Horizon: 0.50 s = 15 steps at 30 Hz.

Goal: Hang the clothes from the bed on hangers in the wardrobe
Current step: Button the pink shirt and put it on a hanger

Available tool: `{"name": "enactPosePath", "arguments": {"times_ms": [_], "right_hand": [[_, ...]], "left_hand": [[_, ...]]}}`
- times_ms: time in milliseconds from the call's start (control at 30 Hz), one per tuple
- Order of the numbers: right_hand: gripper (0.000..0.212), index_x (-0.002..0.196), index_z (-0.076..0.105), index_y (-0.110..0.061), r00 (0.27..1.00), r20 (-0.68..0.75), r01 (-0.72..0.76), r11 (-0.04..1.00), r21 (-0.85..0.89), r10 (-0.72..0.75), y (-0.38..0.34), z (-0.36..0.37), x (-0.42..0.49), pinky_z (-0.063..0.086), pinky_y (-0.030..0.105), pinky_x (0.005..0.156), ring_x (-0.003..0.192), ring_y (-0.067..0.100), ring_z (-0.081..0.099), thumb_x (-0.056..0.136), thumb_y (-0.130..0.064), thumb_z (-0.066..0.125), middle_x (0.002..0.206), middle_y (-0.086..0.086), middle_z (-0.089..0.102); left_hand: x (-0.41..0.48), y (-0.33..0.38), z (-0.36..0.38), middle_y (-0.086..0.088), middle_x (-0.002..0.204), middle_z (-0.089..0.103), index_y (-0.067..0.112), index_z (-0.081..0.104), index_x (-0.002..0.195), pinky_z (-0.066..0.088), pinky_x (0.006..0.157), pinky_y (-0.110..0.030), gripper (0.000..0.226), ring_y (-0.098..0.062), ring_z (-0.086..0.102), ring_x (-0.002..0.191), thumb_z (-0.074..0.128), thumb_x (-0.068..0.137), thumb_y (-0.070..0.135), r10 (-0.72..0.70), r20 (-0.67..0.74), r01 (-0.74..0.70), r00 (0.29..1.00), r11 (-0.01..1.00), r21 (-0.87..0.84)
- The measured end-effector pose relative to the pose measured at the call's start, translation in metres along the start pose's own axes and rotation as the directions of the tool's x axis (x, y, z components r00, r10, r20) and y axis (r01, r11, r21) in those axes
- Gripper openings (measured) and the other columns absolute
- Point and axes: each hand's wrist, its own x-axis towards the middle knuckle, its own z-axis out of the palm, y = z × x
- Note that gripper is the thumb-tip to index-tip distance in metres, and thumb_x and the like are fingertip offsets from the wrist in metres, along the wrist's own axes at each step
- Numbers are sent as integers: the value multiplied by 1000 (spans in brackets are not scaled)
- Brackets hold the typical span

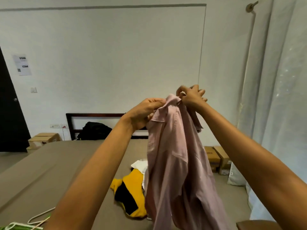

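A pale pink shirt (176, 163) hangs in the air above the bed (49, 171), held up by its collar. My left hand (142, 112) grips the collar on the left side. My right hand (191, 95) pinches the fabric at the top right, fingers curled. On the bed beneath lie a yellow and black garment (131, 191) and a white garment (139, 165). At the bottom left corner the white and green hangers (20, 226) are partly in view. No wardrobe is in view.
A black bag (94, 130) leans on the dark headboard (96, 116). Cardboard boxes stand on the floor at left (44, 138) and right (217, 158). A white curtain (279, 80) hangs at right, a dark door (10, 113) at left.
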Motion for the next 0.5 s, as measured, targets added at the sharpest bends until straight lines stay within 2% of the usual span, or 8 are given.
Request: {"name": "enactPosePath", "arguments": {"times_ms": [67,133,200,267,333,367,433,500], "right_hand": [[27,119,52,-29,997,72,-4,999,-34,6,-17,-16,-6,35,45,99,115,35,39,93,-39,52,130,12,33],[57,124,48,-16,964,265,-85,970,229,22,-30,-33,-21,50,40,83,98,29,56,86,-59,54,121,12,46],[68,115,57,-9,877,473,-127,909,397,-84,-35,-39,-37,54,33,69,83,23,63,80,-67,52,103,8,61],[52,109,61,-12,855,458,23,900,435,-243,-30,-30,-45,56,34,71,84,20,66,79,-53,65,96,5,67],[46,112,58,-11,893,324,137,875,464,-312,-23,-17,-42,58,37,73,90,22,68,75,-28,79,99,6,67],[45,113,57,-10,909,268,158,859,487,-320,-17,-13,-36,59,37,71,91,24,68,74,-16,77,101,9,67],[35,111,60,-9,920,217,165,826,539,-326,-10,-17,-30,57,29,62,85,23,67,78,2,62,98,11,66],[30,99,65,-8,916,233,127,786,606,-327,-7,-28,-27,50,20,51,64,17,60,83,10,47,82,11,63]], "left_hand": [[5,7,19,-3,74,69,5,67,87,53,58,-21,21,-11,62,65,52,96,17,30,-91,-38,995,996,-85],[11,11,31,-8,74,69,0,66,87,55,56,-23,21,-16,65,65,51,96,13,12,-241,-70,970,969,-235],[15,10,36,-6,63,67,3,63,82,52,48,-21,26,-15,65,56,46,98,14,5,-325,-107,946,949,-295],[17,10,38,-6,65,63,5,62,83,51,51,-19,35,-17,60,60,38,100,24,-9,-278,-103,961,918,-383],[16,11,36,-10,81,66,4,66,95,53,72,-27,50,-18,62,75,28,99,37,-9,-160,-57,987,913,-404],[16,10,31,-10,88,69,5,68,97,51,83,-30,53,-19,64,83,28,98,39,16,-152,-69,988,935,-347],[19,1,19,-5,90,73,11,73,91,52,90,-30,40,-14,68,89,43,94,37,179,-282,-183,942,983,13],[18,-11,2,5,89,70,16,68,92,51,79,-20,19,-5,65,84,66,83,33,453,-353,-244,818,830,501]]}}
